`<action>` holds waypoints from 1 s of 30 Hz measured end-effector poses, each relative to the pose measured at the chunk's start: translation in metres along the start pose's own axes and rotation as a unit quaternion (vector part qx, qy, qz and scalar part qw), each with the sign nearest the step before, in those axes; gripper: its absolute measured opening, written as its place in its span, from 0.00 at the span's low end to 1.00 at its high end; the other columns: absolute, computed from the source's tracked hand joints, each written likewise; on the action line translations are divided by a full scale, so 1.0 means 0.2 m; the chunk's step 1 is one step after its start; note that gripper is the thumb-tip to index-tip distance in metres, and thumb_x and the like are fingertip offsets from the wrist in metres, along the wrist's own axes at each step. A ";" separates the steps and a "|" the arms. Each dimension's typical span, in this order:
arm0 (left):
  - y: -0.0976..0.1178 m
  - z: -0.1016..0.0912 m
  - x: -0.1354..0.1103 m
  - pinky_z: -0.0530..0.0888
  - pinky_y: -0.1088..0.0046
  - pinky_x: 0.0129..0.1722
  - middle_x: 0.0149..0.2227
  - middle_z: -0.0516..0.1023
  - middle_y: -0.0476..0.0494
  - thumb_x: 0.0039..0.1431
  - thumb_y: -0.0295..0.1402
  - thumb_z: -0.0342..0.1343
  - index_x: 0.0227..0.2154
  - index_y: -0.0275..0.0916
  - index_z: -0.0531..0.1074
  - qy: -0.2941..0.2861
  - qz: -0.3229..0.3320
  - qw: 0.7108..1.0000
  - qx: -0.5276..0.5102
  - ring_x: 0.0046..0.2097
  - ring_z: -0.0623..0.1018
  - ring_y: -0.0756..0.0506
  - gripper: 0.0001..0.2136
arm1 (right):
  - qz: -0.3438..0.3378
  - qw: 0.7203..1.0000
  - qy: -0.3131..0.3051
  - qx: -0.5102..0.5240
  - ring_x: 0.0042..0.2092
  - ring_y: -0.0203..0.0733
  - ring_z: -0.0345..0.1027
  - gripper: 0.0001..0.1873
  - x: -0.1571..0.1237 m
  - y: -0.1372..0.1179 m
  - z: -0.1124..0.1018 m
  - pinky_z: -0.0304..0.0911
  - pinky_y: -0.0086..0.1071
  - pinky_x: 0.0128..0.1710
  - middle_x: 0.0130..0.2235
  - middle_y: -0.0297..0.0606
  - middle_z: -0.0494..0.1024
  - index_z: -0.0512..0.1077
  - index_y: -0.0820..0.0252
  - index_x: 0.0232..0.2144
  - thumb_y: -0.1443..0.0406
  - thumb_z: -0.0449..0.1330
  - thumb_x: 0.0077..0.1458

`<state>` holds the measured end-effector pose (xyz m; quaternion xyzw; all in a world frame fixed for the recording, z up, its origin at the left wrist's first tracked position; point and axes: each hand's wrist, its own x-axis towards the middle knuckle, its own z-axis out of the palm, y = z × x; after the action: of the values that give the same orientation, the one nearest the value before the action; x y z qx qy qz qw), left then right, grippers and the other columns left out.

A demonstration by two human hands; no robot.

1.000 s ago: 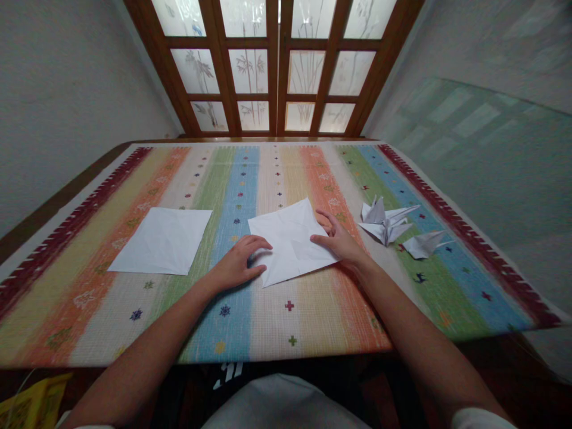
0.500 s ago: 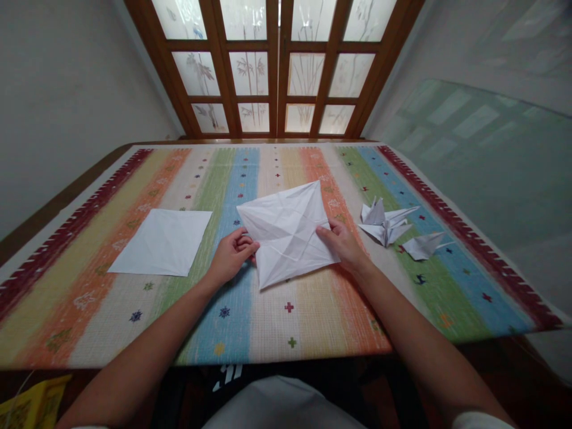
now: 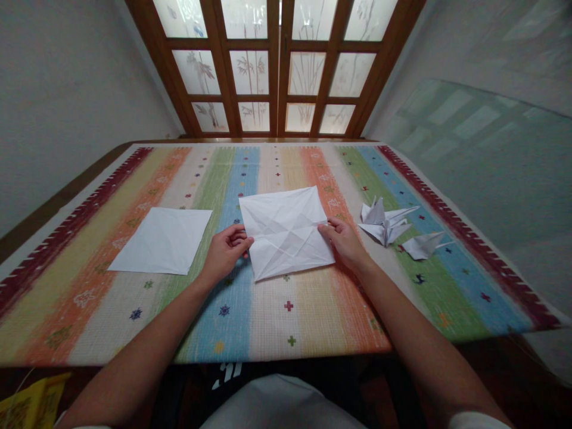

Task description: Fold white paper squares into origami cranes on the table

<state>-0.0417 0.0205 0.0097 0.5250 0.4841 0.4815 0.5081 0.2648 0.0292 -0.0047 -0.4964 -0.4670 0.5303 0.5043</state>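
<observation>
I note left hand [image 3: 226, 253] and right hand [image 3: 344, 241] pinching the creased sheet [image 3: 286, 232]; plain sheet [image 3: 163, 240] nearer the table [image 3: 313, 325] left edge, paper cranes [image 3: 386, 221] right.

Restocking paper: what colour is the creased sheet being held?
The creased sheet is plain white; head view.

a flat white sheet [image 3: 163, 240] lies left on the striped cloth [image 3: 268, 322]; folded paper cranes [image 3: 386, 223] sit right.

The left hand [image 3: 226, 253] grips the left edge of a creased square white paper sheet [image 3: 286, 231]; the right hand [image 3: 346, 241] pinches its right edge. The sheet sits over a striped multicolour woven tablecloth [image 3: 268, 322]. A flat white paper square [image 3: 163, 240] lies left; two folded white paper cranes [image 3: 395, 229] lie right.
</observation>
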 end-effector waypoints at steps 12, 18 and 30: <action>0.00 -0.03 0.01 0.71 0.76 0.24 0.27 0.76 0.51 0.48 0.42 0.73 0.34 0.38 0.75 0.009 0.024 0.997 0.066 0.24 0.73 0.51 0.17 | 0.009 1.000 -0.002 -0.026 0.25 0.40 0.70 0.24 0.02 0.01 -0.03 0.63 0.29 0.24 0.26 0.30 0.79 0.75 0.54 0.43 0.52 0.73 0.47; -0.01 -0.06 0.01 0.71 0.74 0.25 0.24 0.77 0.49 0.55 0.41 0.67 0.36 0.39 0.79 -0.001 0.026 0.994 0.104 0.25 0.74 0.47 0.12 | -0.052 0.997 -0.001 -0.053 0.33 0.41 0.73 0.12 0.04 0.03 -0.05 0.68 0.33 0.34 0.33 0.34 0.81 0.78 0.55 0.36 0.57 0.69 0.49; -0.10 -0.09 0.04 0.75 0.50 0.59 0.47 0.83 0.39 0.64 0.27 0.51 0.37 0.41 0.85 -0.059 0.165 0.923 0.342 0.50 0.81 0.38 0.15 | -0.251 0.897 -0.062 -0.358 0.49 0.52 0.79 0.13 0.04 0.00 -0.13 0.70 0.50 0.56 0.46 0.44 0.86 0.85 0.55 0.34 0.68 0.59 0.62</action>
<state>-0.0597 0.0294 -0.0102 0.7668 0.4948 0.3322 0.2384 0.2898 0.0370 -0.0073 -0.4755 -0.7649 0.2126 0.3790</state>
